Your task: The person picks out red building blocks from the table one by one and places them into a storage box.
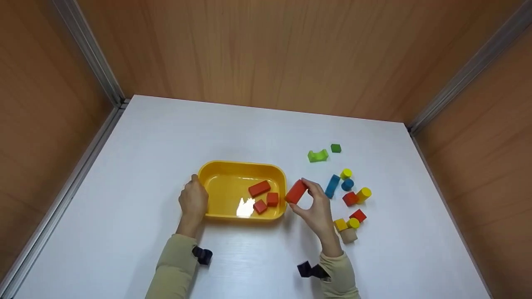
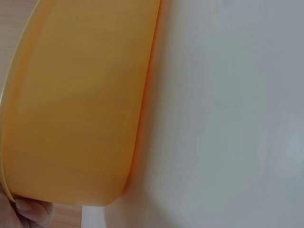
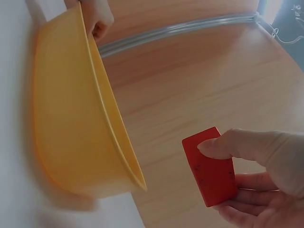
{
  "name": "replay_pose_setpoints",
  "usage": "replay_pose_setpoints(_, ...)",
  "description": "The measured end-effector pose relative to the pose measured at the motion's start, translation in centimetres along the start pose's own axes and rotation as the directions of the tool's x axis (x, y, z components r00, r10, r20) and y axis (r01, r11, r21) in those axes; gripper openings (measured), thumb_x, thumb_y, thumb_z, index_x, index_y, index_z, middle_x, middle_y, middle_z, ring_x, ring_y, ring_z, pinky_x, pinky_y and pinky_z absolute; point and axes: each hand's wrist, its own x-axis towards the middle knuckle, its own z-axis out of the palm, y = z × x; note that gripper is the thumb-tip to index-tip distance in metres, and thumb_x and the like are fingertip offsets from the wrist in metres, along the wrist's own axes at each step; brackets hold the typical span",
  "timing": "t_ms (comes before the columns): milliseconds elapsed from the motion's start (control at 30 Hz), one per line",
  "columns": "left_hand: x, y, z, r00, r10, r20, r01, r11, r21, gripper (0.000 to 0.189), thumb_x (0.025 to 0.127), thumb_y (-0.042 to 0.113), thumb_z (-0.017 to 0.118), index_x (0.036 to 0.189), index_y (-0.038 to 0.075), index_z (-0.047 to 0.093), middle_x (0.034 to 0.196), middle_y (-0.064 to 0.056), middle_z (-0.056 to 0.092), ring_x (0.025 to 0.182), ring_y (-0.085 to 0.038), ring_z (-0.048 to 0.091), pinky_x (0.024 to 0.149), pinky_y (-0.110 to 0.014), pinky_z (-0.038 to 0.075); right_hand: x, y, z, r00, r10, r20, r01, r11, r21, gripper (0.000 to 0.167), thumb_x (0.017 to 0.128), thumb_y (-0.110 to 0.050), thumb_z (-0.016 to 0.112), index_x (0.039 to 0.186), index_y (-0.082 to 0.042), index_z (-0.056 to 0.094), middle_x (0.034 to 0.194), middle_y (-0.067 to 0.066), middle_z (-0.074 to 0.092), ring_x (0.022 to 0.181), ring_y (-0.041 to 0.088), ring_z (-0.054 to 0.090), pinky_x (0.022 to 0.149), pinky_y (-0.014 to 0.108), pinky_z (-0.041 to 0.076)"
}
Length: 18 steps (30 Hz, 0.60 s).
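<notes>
A yellow plastic basin (image 1: 226, 166) stands on the white table, with several red blocks (image 1: 259, 188) lying in its right half. My left hand (image 1: 194, 198) grips the basin's left rim; in the left wrist view its fingers (image 2: 34, 211) curl at the rim's corner. Between thumb and fingers, my right hand (image 1: 318, 211) pinches a red rectangular block (image 1: 296, 192) at the basin's right edge. In the right wrist view that block (image 3: 211, 171) is held up beside the basin's outer wall (image 3: 71, 109), the thumb flat on its face.
Right of the right hand lie loose blocks: a blue bar (image 1: 332, 186), a blue cylinder (image 1: 348, 185), yellow cylinders (image 1: 364, 194), red cubes (image 1: 358, 215) and a plain wood block (image 1: 348, 236). Farther back are a light green arch (image 1: 318, 155) and a green cube (image 1: 336, 148). Wooden walls enclose the table.
</notes>
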Motion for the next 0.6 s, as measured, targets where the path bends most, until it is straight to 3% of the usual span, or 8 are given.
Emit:
replay_pose_setpoints(333,0.0,0.0,0.0,1.0,0.001,-0.006,-0.001,1.0,0.0,0.02,0.089,-0.001,0.041,0.106,-0.01,0.046,0.083,-0.026,0.058,0.071,-0.038,0.06,0.056,-0.045,0.048,1.6,-1.7,3.2,0.987,-0.131,0.096,0.129,0.991,0.024,0.062,0.067,-0.006,0.076,0.122,0.0,0.047,0.117,0.012,0.05,0.107,0.023,0.049,0.09,0.033,0.04)
replay_pose_setpoints(600,-0.1,0.0,0.2,1.0,0.006,-0.024,-0.006,1.0,0.005,0.016,0.088,-0.002,0.043,0.102,-0.009,0.047,0.079,-0.022,0.059,0.068,-0.036,0.06,0.053,-0.044,0.047,2.4,-2.4,5.5,0.969,-0.177,0.174,0.169,0.984,0.065,0.061,0.068,-0.007,0.075,0.121,0.001,0.046,0.114,0.013,0.05,0.102,0.025,0.05,0.087,0.036,0.042)
